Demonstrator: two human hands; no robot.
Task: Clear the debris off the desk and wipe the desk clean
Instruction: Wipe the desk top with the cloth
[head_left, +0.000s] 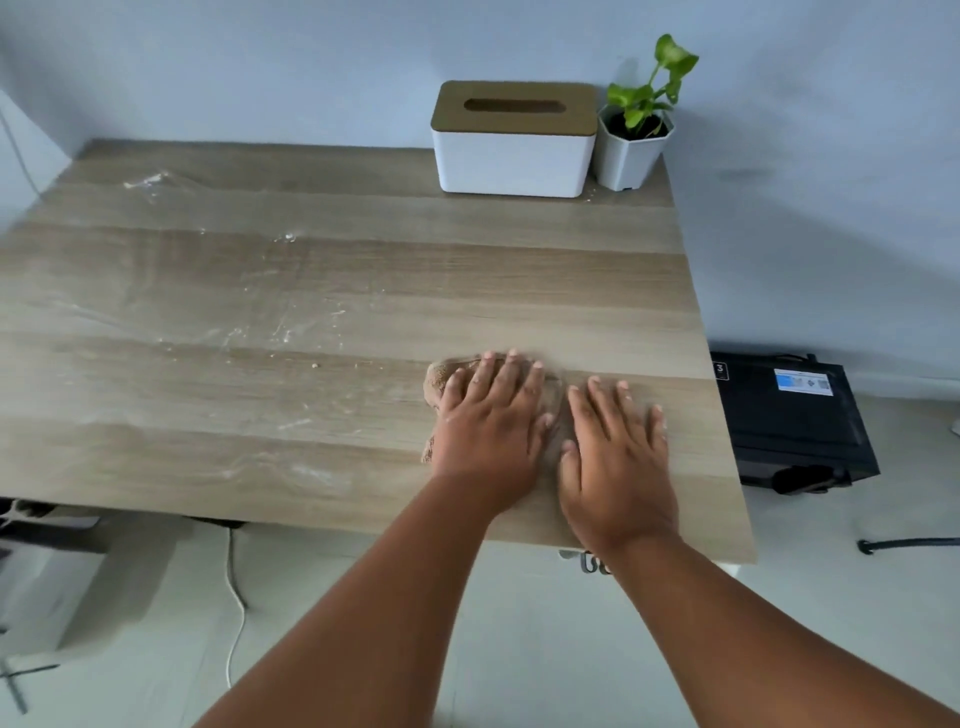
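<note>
Pressing both hands flat, fingers straight, I pin the brown cloth (441, 382) to the desk (311, 291): left hand (493, 415) on it, right hand (615, 447) just beside, so my weight scrubs. White smears (291, 322) lie well to the left, not yet wiped.

Cloth (441, 382): mostly covered by the left hand (491, 421); only a tan edge is seen. Desk (363, 291): left side cut off by the frame edge. Black case (789, 421): label print too small to be read. Floor items at lower left: blurred, unidentified.
</note>
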